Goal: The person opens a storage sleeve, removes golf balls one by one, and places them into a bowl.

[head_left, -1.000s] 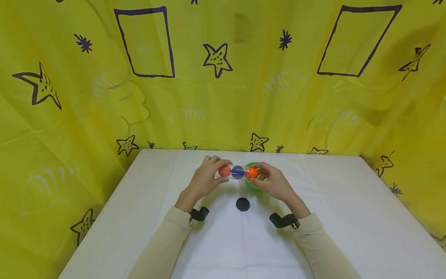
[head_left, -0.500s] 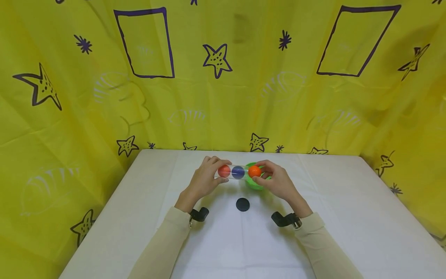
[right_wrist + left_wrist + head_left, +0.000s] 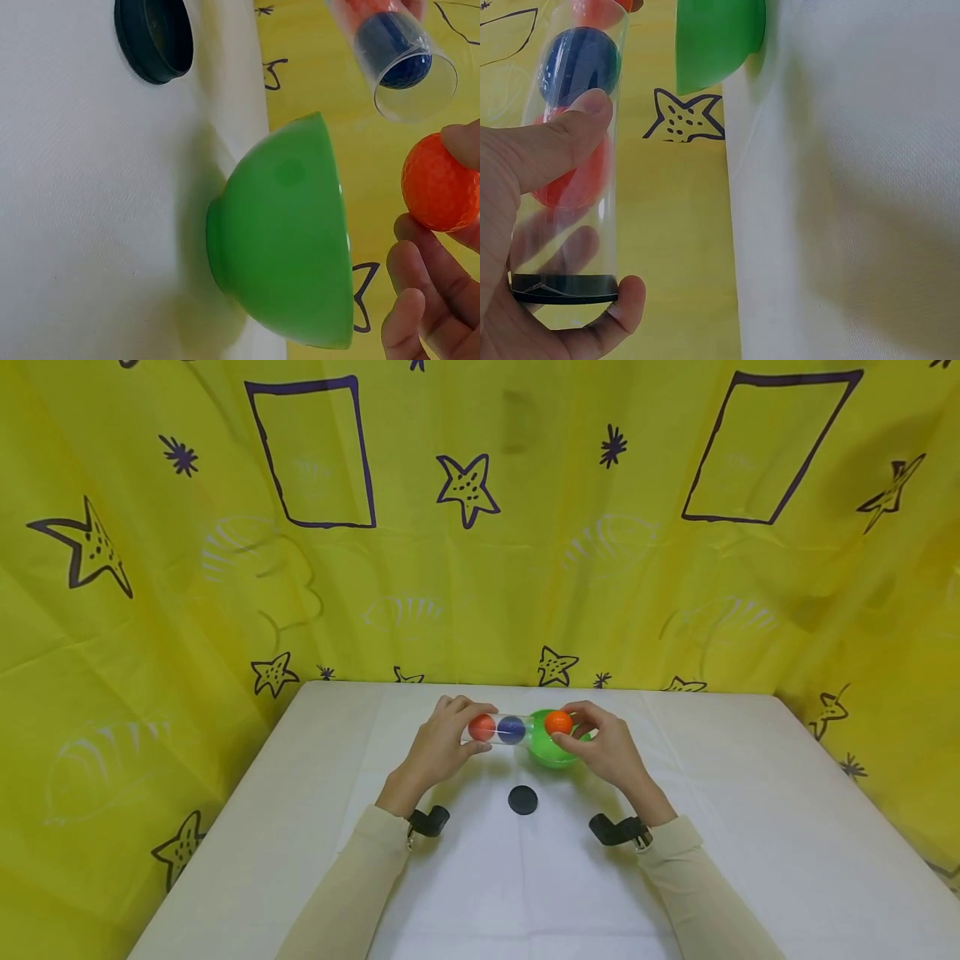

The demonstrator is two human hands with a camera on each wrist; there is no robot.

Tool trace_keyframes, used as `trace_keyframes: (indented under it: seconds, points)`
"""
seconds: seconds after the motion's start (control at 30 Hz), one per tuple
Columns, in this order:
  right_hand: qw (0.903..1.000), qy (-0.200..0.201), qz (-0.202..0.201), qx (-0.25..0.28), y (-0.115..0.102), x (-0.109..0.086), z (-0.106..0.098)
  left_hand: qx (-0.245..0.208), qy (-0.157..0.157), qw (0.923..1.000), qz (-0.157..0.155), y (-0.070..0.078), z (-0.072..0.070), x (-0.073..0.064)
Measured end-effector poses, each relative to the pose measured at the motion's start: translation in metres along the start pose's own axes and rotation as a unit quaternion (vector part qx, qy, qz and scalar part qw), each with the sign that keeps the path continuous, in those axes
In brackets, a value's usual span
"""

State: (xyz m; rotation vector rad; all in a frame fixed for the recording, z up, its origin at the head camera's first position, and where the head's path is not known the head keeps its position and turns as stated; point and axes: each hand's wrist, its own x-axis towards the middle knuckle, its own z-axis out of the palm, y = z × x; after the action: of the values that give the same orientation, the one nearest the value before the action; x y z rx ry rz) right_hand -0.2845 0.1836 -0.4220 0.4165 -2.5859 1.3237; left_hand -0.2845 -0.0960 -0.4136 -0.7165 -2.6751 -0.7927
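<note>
My left hand (image 3: 438,745) grips a clear plastic tube (image 3: 604,244) that lies sideways in the head view, a black cap (image 3: 570,288) on the end by my little finger. Inside are a red ball (image 3: 482,727) and a dark blue ball (image 3: 512,730); the tube's right end is uncapped. Between thumb and fingertips my right hand (image 3: 607,750) pinches an orange golf ball (image 3: 441,182), apart from the tube's mouth and above the green bowl (image 3: 285,240). How full the bowl is stays hidden from the wrist views.
A loose black cap (image 3: 522,800) lies on the white-covered table (image 3: 480,893), nearer to me than the bowl. A yellow curtain (image 3: 480,585) with star drawings hangs behind the table's far edge.
My right hand has drawn the orange golf ball out of the tube's open end and moved it right, over the bowl. My left hand and the tube have barely moved.
</note>
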Motion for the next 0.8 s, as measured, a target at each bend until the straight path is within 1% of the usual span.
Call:
trace_keyframes:
  seconds: [0.43,0.8]
  points:
    - [0.9993,0.024,-0.007,-0.029,0.012,0.003,0.003,0.007,0.000,1.0000,0.001,-0.001,0.001,0.000]
    - [0.9984,0.009,0.049,-0.028,0.019,0.003,0.007,0.004,-0.005,1.0000,0.001,-0.003,0.001,-0.001]
